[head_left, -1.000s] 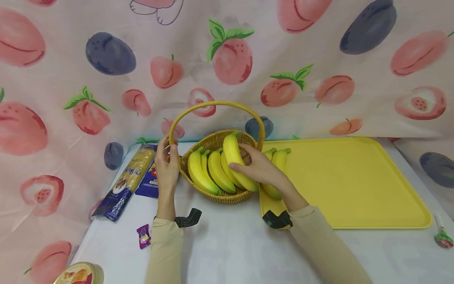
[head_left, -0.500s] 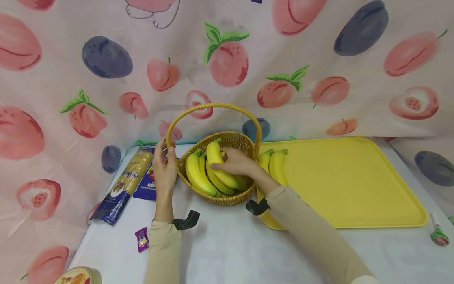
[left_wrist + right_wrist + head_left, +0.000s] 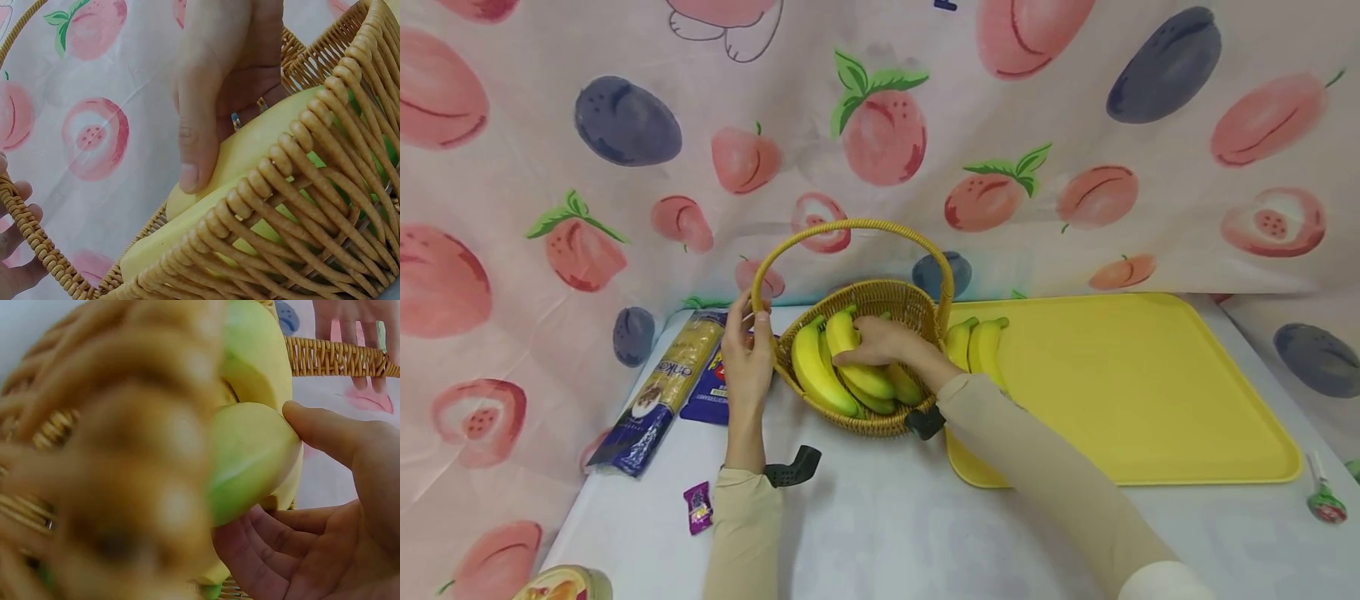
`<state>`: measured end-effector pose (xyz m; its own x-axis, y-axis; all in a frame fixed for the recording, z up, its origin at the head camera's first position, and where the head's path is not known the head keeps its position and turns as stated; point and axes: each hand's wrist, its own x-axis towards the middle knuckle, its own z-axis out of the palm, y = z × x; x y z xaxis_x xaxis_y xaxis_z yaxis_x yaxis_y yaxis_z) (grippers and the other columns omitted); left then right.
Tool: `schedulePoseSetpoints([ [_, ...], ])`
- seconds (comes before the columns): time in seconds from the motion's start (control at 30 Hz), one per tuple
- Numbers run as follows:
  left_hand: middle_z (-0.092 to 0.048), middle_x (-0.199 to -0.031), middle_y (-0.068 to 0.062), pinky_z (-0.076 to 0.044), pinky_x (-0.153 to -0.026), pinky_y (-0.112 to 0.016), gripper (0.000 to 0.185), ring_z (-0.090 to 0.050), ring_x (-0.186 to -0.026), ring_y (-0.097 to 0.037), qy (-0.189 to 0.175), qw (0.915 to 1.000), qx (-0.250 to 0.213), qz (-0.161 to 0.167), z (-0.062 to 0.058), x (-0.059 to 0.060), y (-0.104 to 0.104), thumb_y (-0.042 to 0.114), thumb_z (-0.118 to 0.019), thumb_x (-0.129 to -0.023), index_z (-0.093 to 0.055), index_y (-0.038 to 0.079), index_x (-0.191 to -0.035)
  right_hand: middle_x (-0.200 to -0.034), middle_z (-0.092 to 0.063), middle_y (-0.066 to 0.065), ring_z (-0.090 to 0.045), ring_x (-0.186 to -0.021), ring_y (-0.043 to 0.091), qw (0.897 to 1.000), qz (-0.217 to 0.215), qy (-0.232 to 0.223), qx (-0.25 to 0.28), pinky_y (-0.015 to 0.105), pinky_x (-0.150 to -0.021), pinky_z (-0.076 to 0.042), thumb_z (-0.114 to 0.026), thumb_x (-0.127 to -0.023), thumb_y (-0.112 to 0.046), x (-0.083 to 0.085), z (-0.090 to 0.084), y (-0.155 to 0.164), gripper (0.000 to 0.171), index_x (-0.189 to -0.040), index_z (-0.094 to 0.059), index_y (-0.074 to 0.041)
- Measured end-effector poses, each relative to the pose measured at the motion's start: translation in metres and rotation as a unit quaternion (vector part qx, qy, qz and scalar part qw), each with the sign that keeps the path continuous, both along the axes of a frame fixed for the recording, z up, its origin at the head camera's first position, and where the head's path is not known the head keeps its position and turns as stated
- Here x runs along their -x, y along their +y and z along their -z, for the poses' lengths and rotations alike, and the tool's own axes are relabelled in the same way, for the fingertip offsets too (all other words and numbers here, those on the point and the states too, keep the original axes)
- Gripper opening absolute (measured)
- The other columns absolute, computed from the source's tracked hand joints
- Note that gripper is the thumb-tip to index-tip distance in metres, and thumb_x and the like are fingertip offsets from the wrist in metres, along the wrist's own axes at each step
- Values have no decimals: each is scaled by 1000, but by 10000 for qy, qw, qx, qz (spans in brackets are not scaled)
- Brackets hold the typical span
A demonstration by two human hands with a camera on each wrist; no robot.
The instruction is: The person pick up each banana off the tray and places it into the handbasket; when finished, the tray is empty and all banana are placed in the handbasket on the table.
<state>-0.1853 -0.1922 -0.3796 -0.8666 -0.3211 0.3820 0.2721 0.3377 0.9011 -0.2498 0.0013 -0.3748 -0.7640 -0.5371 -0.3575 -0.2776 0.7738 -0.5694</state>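
the wicker basket (image 3: 880, 421) stands on the white table (image 3: 880, 517), touching the left edge of the yellow tray (image 3: 1150, 392). the right hand (image 3: 883, 342) reaches into the basket and grips a bunch of bananas (image 3: 820, 371), thumb on one side and curled fingers under the other; the bunch lies inside the basket, toward its left wall. the right wrist view is blurred by the weave close to the lens, so whether the bunch rests fully on the basket floor is hard to tell. the left hand (image 3: 748, 358) holds the basket handle (image 3: 857, 227) at its left foot, fingers curled round the cane. a second bunch of bananas (image 3: 977, 346) lies on the tray just right of the basket. left of the basket lie a long biscuit packet (image 3: 662, 392) and a blue packet (image 3: 711, 383); a small purple sweet (image 3: 697, 506) lies in front and to the left of it.
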Motion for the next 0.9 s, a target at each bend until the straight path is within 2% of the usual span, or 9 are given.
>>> schedulePoseSetpoints([
  [0.07, -57, -127, -13, -43, -98, -47, 38, -52, -124, -26, 10, 10000, -42, 58, -1, -1, 0, 22, -47, -99, -48, 15, -136, -142, -46, 15, -48, -126, 25, 10000, -34, -23, -10, 38, -105, -40, -61, -86, -49, 0, 0, -2, 80, -145, -33, -2],
  [0.13, -57, -127, -13, -43, -97, -47, 38, -52, -124, -26, 7, 10000, -60, 72, -1, -1, 0, 21, -47, -99, -47, 15, -137, -136, -52, 14, -52, -120, 24, 9999, -133, -12, -20, 36, -101, -43, -60, -86, -50, -1, 0, -5, 77, -141, -38, -1],
  [0.27, -58, -126, -11, -44, -95, -43, 37, -52, -123, -23, -26, 10000, 13, 12, 0, -1, 0, 24, -47, -99, -48, 18, -136, -107, -62, 9, -57, -90, 18, 9997, -230, 9, -40, 28, -77, -46, -61, -86, -50, -3, -2, -9, 57, -117, -55, -3],
  [0.37, -58, -124, -11, -44, -93, -40, 36, -53, -123, -22, 4, 10000, 50, -16, 1, -1, 0, 26, -47, -99, -49, 19, -135, -91, -58, 5, -52, -75, 15, 9998, -181, -16, -13, 25, -65, -42, -61, -86, -50, -6, -3, -12, 44, -99, -55, -8],
  [0.63, -59, -123, -9, -45, -93, -41, 37, -53, -122, -20, 37, 10000, 56, -17, 2, -1, 0, 26, -47, -99, -49, 15, -135, -79, -53, 1, -52, -69, 13, 9999, -47, 108, -47, 23, -60, -41, -57, -87, -54, -10, 0, -10, 42, -89, -54, -11],
  [0.77, -60, -123, -9, -45, -93, -39, 36, -54, -121, -19, 38, 10000, 32, -12, 2, 0, 0, 26, -47, -99, -50, 16, -134, -85, -57, 4, -56, -77, 16, 9996, -44, 266, 31, 27, -67, -46, -53, -88, -56, -12, 2, -5, 47, -96, -56, -10],
  [0.83, -60, -123, -8, -45, -92, -38, 36, -54, -121, -18, 35, 10000, 32, -18, 2, 0, 0, 27, -47, -99, -50, 18, -134, -96, -62, 7, -59, -87, 18, 9995, 61, 273, 156, 29, -75, -47, -52, -89, -56, -14, 2, -2, 55, -114, -56, -6],
  [0.9, -60, -122, -8, -45, -92, -39, 36, -54, -121, -18, 35, 10000, 23, -7, 2, 0, 0, 27, -47, -99, -50, 19, -134, -100, -64, 10, -59, -85, 19, 9990, 224, 195, 325, 31, -75, -47, -52, -90, -54, -16, 2, 2, 65, -133, -47, -5],
])
